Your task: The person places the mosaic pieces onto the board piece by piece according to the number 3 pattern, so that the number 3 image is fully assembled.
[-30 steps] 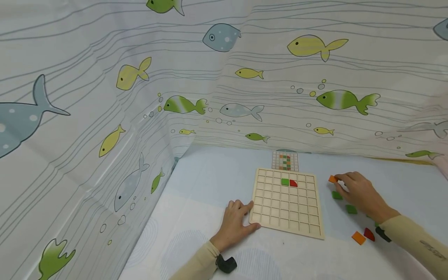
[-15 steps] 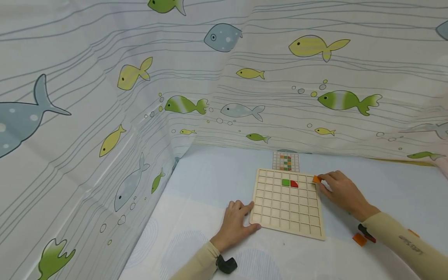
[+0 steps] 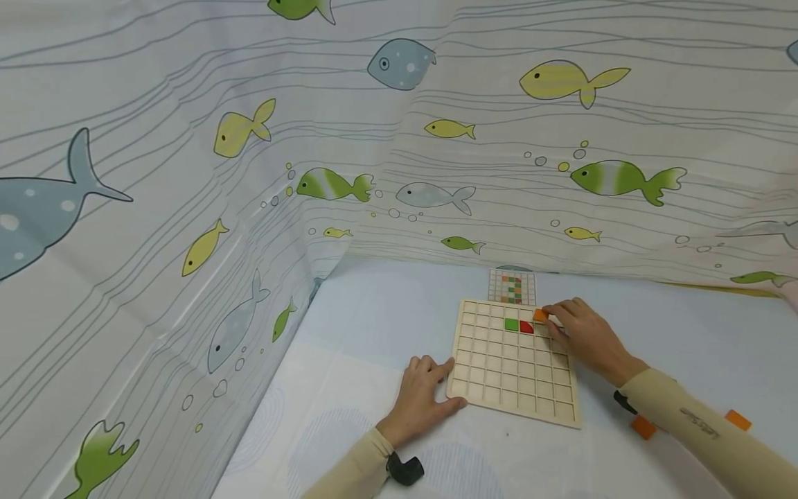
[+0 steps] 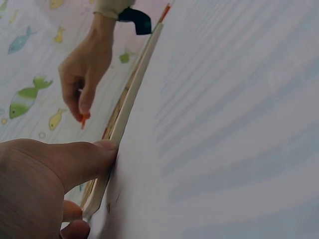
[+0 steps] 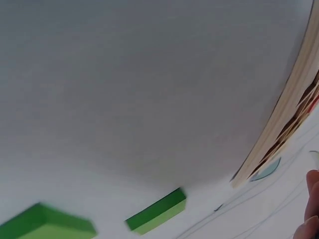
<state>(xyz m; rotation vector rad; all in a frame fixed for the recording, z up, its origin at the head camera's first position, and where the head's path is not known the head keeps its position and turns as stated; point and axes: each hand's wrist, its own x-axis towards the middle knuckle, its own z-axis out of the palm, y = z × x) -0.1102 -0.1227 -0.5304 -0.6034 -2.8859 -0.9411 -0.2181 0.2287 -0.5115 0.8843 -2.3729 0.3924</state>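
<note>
A square wooden grid board (image 3: 499,367) lies on the table. My left hand (image 3: 416,398) holds its near left corner, thumb along the near edge and fingers at the left side; in the left wrist view the thumb (image 4: 89,157) presses the board's rim. Between thumb and fingers my right hand (image 3: 586,336) pinches an orange square tile (image 3: 540,315) over the board's top row, to the right of the set pieces. Those are a green square tile (image 3: 512,324) and a red quarter-circle tile (image 3: 526,327), side by side in the second row.
Behind the board stands a small pattern card (image 3: 512,286) with coloured squares. Loose orange tiles (image 3: 738,419) lie near the right forearm. Green tiles (image 5: 157,214) show on the table in the right wrist view. A fish-print sheet (image 3: 349,125) hangs behind.
My right hand has carried the orange tile leftward from the table at right, past the board's right edge, to over its top row. My left hand has kept its place at the corner.
</note>
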